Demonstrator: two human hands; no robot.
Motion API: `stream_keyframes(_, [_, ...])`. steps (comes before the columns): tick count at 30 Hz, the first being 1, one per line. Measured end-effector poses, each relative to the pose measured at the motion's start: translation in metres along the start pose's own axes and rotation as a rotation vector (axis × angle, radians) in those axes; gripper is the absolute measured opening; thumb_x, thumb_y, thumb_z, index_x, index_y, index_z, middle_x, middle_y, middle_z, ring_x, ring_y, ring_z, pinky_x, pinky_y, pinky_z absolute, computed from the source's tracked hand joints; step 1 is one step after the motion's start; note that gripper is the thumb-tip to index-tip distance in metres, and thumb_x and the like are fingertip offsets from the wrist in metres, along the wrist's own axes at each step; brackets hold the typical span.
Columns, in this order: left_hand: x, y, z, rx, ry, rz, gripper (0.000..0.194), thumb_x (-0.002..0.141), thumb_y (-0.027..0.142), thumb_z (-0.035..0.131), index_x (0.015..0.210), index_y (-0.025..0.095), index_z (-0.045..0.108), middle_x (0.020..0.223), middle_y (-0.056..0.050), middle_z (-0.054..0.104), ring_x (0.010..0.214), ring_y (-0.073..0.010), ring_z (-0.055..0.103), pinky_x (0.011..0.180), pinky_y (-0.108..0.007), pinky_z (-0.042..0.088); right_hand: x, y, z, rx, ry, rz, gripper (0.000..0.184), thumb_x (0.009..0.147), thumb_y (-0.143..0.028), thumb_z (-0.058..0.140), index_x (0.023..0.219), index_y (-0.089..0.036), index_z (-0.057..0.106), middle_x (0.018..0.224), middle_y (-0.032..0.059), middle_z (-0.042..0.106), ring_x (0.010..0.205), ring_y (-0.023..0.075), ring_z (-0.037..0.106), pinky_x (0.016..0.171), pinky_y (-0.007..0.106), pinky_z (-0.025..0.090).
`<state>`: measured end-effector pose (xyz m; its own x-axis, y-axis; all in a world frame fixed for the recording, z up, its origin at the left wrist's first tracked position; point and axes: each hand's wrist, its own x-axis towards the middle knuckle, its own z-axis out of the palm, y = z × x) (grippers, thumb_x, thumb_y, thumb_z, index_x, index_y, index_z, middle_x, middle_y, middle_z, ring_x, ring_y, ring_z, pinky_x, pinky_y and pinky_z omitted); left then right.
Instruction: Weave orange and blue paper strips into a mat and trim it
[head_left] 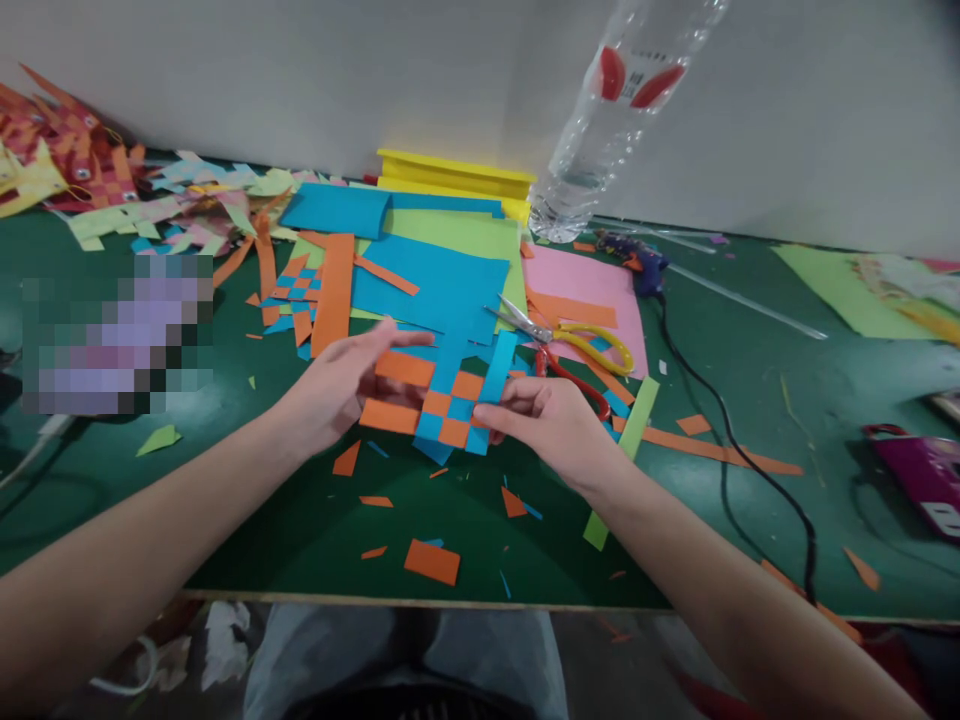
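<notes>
Between my hands is a small weave of orange and blue paper strips (452, 407), raised over the green table. My left hand (352, 372) is at its left side, where two orange strips stick out; its index finger is stretched and the other fingers go behind the paper. My right hand (544, 415) pinches the right edge, thumb in front, near an upright blue strip (498, 367). Just beyond lie yellow-handled scissors (592, 345) with slightly parted blades, and red-handled scissors (574, 378) partly hidden by my right hand.
Blue sheets (427, 280), a pink sheet (589, 290) and paper scraps cover the table's middle. A tilted-looking plastic bottle (600, 130) stands by the wall. A glue gun (634, 255) trails its black cord at right. Woven paper fish (82, 150) lie far left, beyond a blurred-out object (120, 340).
</notes>
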<state>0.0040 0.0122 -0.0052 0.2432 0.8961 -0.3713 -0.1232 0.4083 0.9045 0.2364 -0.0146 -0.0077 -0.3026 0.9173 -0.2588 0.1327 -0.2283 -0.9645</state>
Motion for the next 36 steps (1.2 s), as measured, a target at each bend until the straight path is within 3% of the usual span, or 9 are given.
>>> stream_keyframes(2, [0.003,0.0,0.001,-0.103,0.026,-0.018,0.043,0.091,0.057,0.056,0.105,0.02,0.07,0.072,-0.006,0.075,0.072,-0.0238,0.076,0.07,-0.036,0.064,0.003,0.004,0.0,0.103,0.073,0.003,0.029,0.064,-0.044,0.087,0.068,-0.02,0.07,0.066,0.0003,0.072,0.06,0.0136,0.067,0.065,0.03,0.059])
stream_keyframes(5, [0.006,-0.003,0.003,-0.169,-0.026,-0.029,0.034,0.094,0.047,0.053,0.095,0.018,0.07,0.072,-0.005,0.075,0.071,-0.0218,0.075,0.077,-0.036,0.063,0.008,0.006,0.001,0.243,0.142,0.011,0.03,0.065,-0.046,0.086,0.076,-0.021,0.073,0.073,0.0012,0.075,0.063,0.0134,0.069,0.069,0.03,0.06])
stream_keyframes(8, [0.005,-0.007,0.002,-0.098,-0.076,0.008,0.012,0.088,0.029,0.067,0.093,0.018,0.07,0.085,-0.005,0.077,0.075,-0.0182,0.075,0.082,-0.033,0.062,0.011,0.005,0.004,0.338,0.159,-0.012,0.031,0.063,-0.041,0.089,0.084,-0.022,0.075,0.08,0.0006,0.077,0.068,0.0137,0.071,0.069,0.029,0.061])
stream_keyframes(10, [0.003,-0.008,0.001,-0.032,-0.12,0.067,0.016,0.081,0.024,0.076,0.095,0.018,0.071,0.094,-0.004,0.077,0.082,-0.0164,0.074,0.084,-0.029,0.06,0.012,0.003,0.009,0.369,0.149,-0.029,0.032,0.062,-0.038,0.089,0.086,-0.023,0.075,0.083,0.0002,0.077,0.07,0.014,0.072,0.071,0.03,0.061])
stream_keyframes(15, [0.001,-0.009,-0.001,0.098,-0.182,0.205,0.033,0.071,0.031,0.087,0.097,0.018,0.07,0.099,-0.003,0.074,0.085,-0.0145,0.069,0.082,-0.027,0.057,0.014,0.001,0.026,0.395,0.169,-0.065,0.036,0.061,-0.036,0.09,0.091,-0.024,0.076,0.098,0.0026,0.079,0.082,0.017,0.073,0.072,0.03,0.061])
stream_keyframes(22, [0.002,-0.009,-0.003,0.17,-0.19,0.208,0.032,0.07,0.036,0.087,0.092,0.018,0.071,0.093,-0.003,0.074,0.092,-0.0191,0.068,0.092,-0.036,0.053,0.017,0.001,0.043,0.442,0.128,-0.1,0.03,0.063,-0.034,0.088,0.088,-0.024,0.075,0.095,0.0011,0.078,0.082,0.0162,0.073,0.07,0.029,0.062])
stream_keyframes(28, [0.003,-0.008,-0.006,0.262,-0.023,0.264,0.031,0.074,0.046,0.082,0.079,0.018,0.07,0.078,0.0,0.07,0.075,-0.0145,0.063,0.077,-0.029,0.05,0.02,0.006,0.026,0.411,0.26,-0.222,0.039,0.066,-0.042,0.086,0.095,-0.023,0.067,0.098,0.0019,0.074,0.086,0.0175,0.071,0.075,0.032,0.061])
stream_keyframes(32, [0.005,-0.008,-0.008,0.303,0.061,0.28,0.033,0.077,0.053,0.078,0.082,0.02,0.074,0.087,-0.002,0.073,0.081,-0.0162,0.064,0.076,-0.028,0.049,0.025,0.008,0.007,0.33,0.316,-0.319,0.038,0.076,-0.045,0.078,0.105,-0.024,0.064,0.112,0.0044,0.073,0.104,0.0192,0.069,0.092,0.035,0.056])
stream_keyframes(36, [0.006,-0.007,-0.01,0.379,0.054,0.263,0.033,0.08,0.055,0.074,0.088,0.023,0.077,0.094,-0.002,0.076,0.089,-0.0181,0.065,0.08,-0.028,0.048,0.028,0.008,-0.001,0.278,0.251,-0.202,0.039,0.073,-0.044,0.081,0.102,-0.021,0.066,0.095,0.0037,0.076,0.083,0.0164,0.071,0.085,0.035,0.058])
